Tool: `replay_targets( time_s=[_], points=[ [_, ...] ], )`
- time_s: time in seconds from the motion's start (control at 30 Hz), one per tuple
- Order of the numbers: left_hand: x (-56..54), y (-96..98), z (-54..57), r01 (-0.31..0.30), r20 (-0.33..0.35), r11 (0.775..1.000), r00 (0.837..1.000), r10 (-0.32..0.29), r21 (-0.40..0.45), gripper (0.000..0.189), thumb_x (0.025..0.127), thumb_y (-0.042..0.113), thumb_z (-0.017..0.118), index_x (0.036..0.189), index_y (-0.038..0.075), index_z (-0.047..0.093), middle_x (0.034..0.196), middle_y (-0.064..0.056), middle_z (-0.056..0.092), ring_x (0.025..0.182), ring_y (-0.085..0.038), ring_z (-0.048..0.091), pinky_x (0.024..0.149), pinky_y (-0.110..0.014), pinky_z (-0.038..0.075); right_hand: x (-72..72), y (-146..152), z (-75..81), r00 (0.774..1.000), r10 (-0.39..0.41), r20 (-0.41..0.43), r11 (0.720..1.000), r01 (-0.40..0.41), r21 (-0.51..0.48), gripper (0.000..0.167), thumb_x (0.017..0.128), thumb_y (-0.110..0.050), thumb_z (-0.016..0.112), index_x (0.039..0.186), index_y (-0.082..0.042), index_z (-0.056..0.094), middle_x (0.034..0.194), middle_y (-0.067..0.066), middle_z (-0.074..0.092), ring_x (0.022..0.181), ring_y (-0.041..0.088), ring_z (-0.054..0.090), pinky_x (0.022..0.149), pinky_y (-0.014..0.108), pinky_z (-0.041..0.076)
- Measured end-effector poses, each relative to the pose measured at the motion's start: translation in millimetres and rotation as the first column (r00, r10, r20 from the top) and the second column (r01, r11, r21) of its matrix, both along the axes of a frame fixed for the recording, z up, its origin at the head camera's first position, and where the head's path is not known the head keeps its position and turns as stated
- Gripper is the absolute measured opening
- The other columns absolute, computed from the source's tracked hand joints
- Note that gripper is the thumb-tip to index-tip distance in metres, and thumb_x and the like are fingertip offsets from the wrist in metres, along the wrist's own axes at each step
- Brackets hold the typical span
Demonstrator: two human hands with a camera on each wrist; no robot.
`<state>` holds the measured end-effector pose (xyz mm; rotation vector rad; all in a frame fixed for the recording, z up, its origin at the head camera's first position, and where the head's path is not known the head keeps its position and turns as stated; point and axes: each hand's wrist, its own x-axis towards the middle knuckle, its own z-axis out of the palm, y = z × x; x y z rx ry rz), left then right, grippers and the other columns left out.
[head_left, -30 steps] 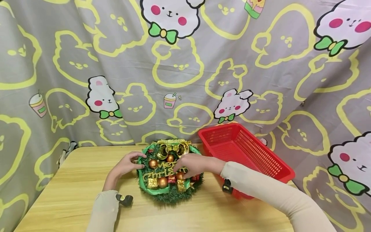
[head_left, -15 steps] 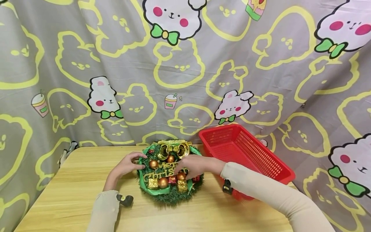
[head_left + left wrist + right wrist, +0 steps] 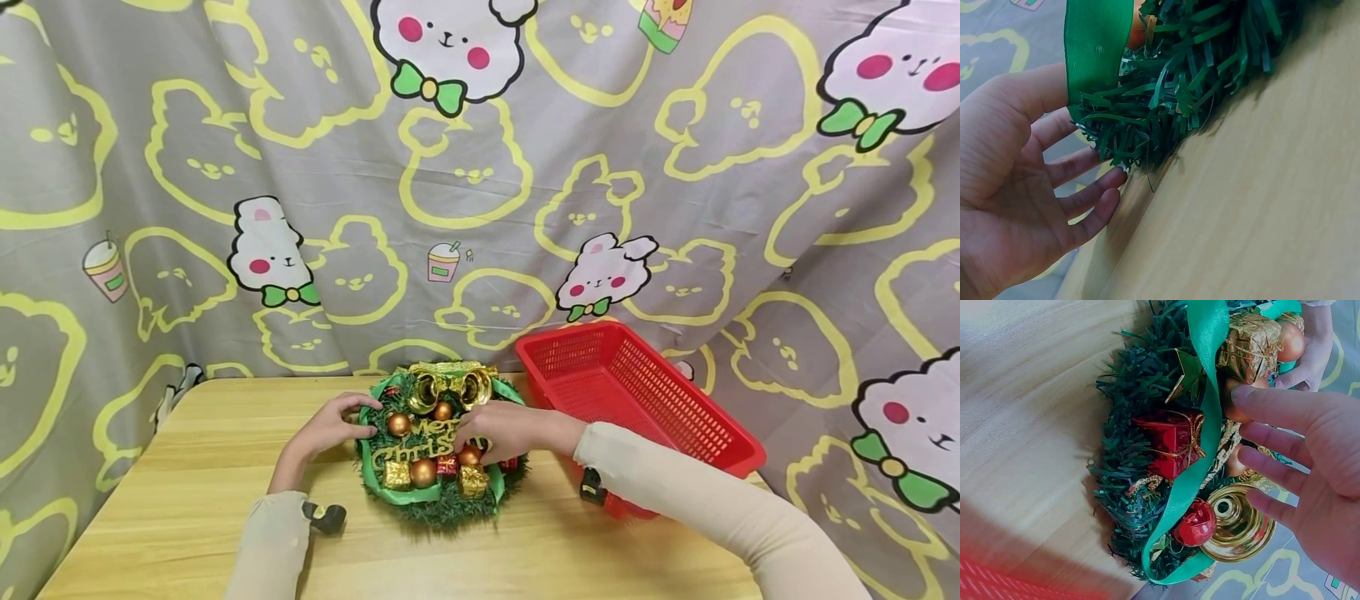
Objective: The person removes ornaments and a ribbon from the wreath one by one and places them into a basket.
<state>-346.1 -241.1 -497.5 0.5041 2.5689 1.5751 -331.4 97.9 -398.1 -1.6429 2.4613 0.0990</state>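
A round green tinsel Christmas wreath (image 3: 442,510) lies on the table, dressed with green ribbon (image 3: 1097,50), gold bells (image 3: 476,388), copper baubles (image 3: 423,473), foil gift boxes (image 3: 1172,440) and gold "Merry Christmas" lettering (image 3: 408,452). At its left edge, my left hand (image 3: 326,427) holds the rim, thumb by the ribbon and fingertips against the tinsel. My right hand (image 3: 510,429) reaches over from the right. Its thumb (image 3: 1254,400) and index finger sit around a copper bauble (image 3: 470,455) beside the lettering, which the hand partly covers.
A red plastic basket (image 3: 667,408) with perforated walls stands right of the wreath, under the right forearm. The wooden table (image 3: 202,467) ends at a grey curtain (image 3: 480,275) printed with cartoon figures. Small black devices (image 3: 325,518) sit at both wrists.
Both hands stay almost in place. The green ribbon at the wreath's lower right shifts a little outward and down; the right fingers move only slightly.
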Motion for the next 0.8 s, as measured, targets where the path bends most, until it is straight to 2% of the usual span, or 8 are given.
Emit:
replay_targets(
  time_s=[0.3, 0.63, 0.8],
  points=[
    [0.1, 0.6, 0.6, 0.003, 0.001, 1.0, 1.0, -0.003, 0.006, 0.041, 0.086, 0.005, 0.077, 0.126, 0.002, 0.066, 0.144, -0.027, 0.049, 0.127, -0.044, 0.05, 0.093, -0.037, 0.049, -1.5, 3, 1.8, 0.999, 0.025, -0.039, 0.999, -0.027, -0.034, 0.034, 0.089, -0.023, 0.08, 0.122, -0.021, 0.072, 0.119, -0.008, 0.071, 0.112, 0.01, 0.065, 0.095, 0.026, 0.053],
    [0.5, -0.6, 0.9, 0.006, 0.008, 1.0, 1.0, -0.006, 0.008, 0.041, 0.087, 0.007, 0.077, 0.127, 0.002, 0.066, 0.145, -0.027, 0.049, 0.128, -0.044, 0.049, 0.093, -0.037, 0.048, -0.1, 3, 7.9, 0.998, 0.013, -0.055, 0.999, -0.015, -0.037, 0.036, 0.089, -0.027, 0.08, 0.123, -0.019, 0.07, 0.118, -0.007, 0.072, 0.111, 0.012, 0.066, 0.098, 0.029, 0.053],
    [0.4, -0.8, 1.1, 0.006, 0.013, 1.0, 1.0, -0.006, 0.008, 0.041, 0.087, 0.007, 0.077, 0.127, 0.002, 0.066, 0.145, -0.027, 0.048, 0.129, -0.045, 0.049, 0.093, -0.036, 0.048, 0.4, 4, 13.4, 0.999, 0.018, -0.049, 0.997, -0.022, -0.08, 0.036, 0.09, -0.025, 0.079, 0.124, -0.016, 0.07, 0.118, -0.005, 0.073, 0.11, 0.016, 0.068, 0.1, 0.032, 0.053]
  ],
)
